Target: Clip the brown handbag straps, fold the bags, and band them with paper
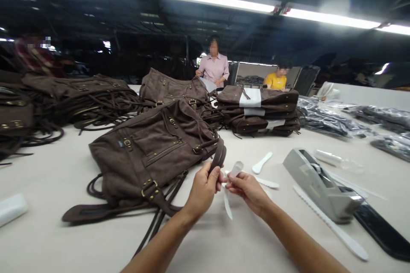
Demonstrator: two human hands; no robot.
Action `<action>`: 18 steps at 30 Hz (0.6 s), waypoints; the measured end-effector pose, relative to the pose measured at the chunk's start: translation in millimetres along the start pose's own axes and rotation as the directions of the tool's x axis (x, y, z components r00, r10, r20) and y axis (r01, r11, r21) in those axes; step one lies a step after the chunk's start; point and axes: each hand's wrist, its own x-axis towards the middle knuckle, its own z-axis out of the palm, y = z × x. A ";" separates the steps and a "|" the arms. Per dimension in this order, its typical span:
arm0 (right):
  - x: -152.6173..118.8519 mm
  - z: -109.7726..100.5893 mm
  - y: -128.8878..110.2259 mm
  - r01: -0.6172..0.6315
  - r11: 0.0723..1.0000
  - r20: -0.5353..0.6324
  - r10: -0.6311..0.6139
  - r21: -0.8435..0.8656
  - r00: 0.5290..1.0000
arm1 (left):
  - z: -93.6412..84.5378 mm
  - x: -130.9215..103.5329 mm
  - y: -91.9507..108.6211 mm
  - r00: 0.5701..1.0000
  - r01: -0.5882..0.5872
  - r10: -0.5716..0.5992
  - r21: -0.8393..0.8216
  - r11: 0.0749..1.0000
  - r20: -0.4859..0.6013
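A person's left hand point(205, 185) grips a dark strap point(219, 152) of a brown backpack point(156, 149) on a pale surface, while the right hand point(251, 192) meets it close by, fingers pinching a small translucent piece point(237, 168), perhaps tape. The bag lies between 9 and 10 o'clock from the hands.

Work on this strap appears to be midway: the loop is gathered in the left fingers, but the translucent piece does not appear to be wrapped around it. No white band shows on this bag, whereas stacked bags point(285, 101) at 1 o'clock carry white bands point(250, 98). Other bags point(80, 98) lie heaped at 10 o'clock, and how finished those are cannot be told.

The backpack rests front up, soft and slouching, its suede-like fabric creased, with brass-toned buckles, a slanted zip pocket and a small label near the left edge; loose straps trail toward the viewer.

A grey tape dispenser point(323, 196) stands at 3 o'clock, a white spatula-shaped piece point(262, 163) lies between 2 and 3, and clear-wrapped parcels point(333, 117) fill 2 o'clock.
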 end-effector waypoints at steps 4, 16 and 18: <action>-1.0 0.9 16.4 0.176 0.964 -0.003 -0.180 -0.197 0.984 | 14.8 -16.3 -7.7 0.991 0.039 -0.055 0.128 0.991 0.123; -20.6 2.0 -7.4 -0.049 0.971 -0.081 0.070 0.234 0.994 | 38.2 -32.4 -29.7 0.972 0.192 -0.212 0.172 0.966 0.106; -24.2 -3.6 -5.1 -0.053 0.973 -0.044 0.064 0.223 0.997 | 40.8 -32.6 -35.2 0.967 0.240 -0.245 0.068 0.968 0.068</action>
